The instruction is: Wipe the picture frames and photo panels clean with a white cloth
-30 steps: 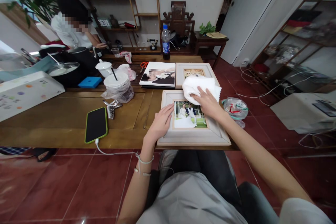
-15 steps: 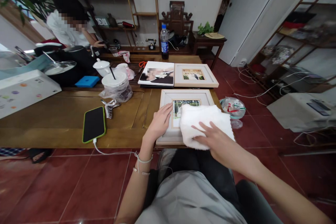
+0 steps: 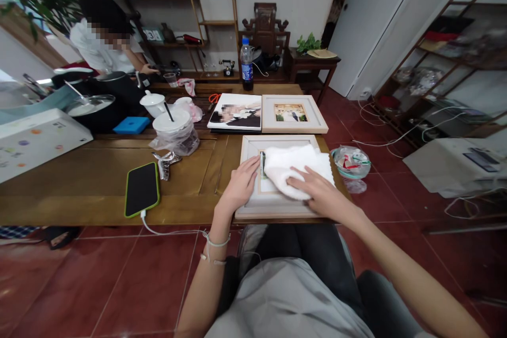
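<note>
A light wooden picture frame [image 3: 253, 206] lies flat near the table's front edge. My left hand [image 3: 241, 182] rests on its left side, fingers stretched out over the rim and mat. A fluffy white cloth [image 3: 293, 165] covers most of the photo inside it. My right hand [image 3: 319, 190] presses on the cloth and grips it, thumb and fingertips sunk into the fabric. Just behind lie a second picture frame [image 3: 317, 122] with a photo in it and a photo album [image 3: 237, 112] with a picture on its cover.
On the left stand a phone [image 3: 141, 190] with a charging cable, a lidded cup [image 3: 172, 120] in plastic, a blue box [image 3: 131, 125] and a white carton [image 3: 43, 140]. A bottle [image 3: 247, 66] stands at the back. Another person [image 3: 99, 42] sits far left. A bin [image 3: 351, 162] is right of the table.
My right hand has moved the white cloth up and left over the photo, baring the frame's lower right corner. My left hand has stayed in place.
</note>
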A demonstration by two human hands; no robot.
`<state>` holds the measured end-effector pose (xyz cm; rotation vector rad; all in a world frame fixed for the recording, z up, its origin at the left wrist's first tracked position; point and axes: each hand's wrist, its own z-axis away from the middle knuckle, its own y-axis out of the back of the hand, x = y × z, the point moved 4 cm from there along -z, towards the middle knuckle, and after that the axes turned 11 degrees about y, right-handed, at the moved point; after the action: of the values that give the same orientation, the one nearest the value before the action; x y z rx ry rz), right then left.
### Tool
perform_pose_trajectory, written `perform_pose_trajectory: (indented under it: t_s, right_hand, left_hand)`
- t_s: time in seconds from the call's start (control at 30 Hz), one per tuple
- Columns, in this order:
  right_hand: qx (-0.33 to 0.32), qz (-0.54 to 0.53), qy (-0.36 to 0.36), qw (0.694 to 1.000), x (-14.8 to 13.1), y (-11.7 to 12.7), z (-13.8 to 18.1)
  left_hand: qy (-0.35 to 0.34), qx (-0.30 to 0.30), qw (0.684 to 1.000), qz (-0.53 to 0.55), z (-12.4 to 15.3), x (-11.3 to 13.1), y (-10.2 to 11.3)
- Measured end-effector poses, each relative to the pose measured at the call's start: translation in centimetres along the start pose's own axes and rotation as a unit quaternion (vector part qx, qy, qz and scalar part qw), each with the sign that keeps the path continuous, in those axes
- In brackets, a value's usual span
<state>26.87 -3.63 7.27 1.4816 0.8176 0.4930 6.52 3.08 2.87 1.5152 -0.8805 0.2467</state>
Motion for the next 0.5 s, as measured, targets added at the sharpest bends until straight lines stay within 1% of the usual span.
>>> perform_pose_trajectory:
  t_s: [0.1, 0.2, 0.3, 0.4, 0.5]
  right_hand:
    - [0.024, 0.036, -0.027, 0.999, 2.8, 0.4, -2.4]
    - [0.047, 0.095, -0.067, 0.992, 5.4, 1.1, -4.8]
    - [0.053, 0.143, -0.079, 0.985, 7.1, 1.3, -6.6]
    - [0.022, 0.149, -0.056, 0.987, 7.1, 0.8, -7.3]
    - [-0.02, 0.127, -0.033, 0.991, 5.1, 0.2, -6.4]
  left_hand:
    - [0.0, -0.004, 1.0, -0.008, 0.0, 0.0, 0.0]
    - [0.002, -0.004, 1.0, -0.014, 0.0, 0.0, 0.0]
    - [0.006, -0.004, 1.0, -0.013, 0.0, 0.0, 0.0]
    - [0.004, -0.003, 1.0, -0.008, 0.0, 0.1, 0.1]
    - [0.001, -0.001, 1.0, -0.009, 0.0, 0.0, 0.0]
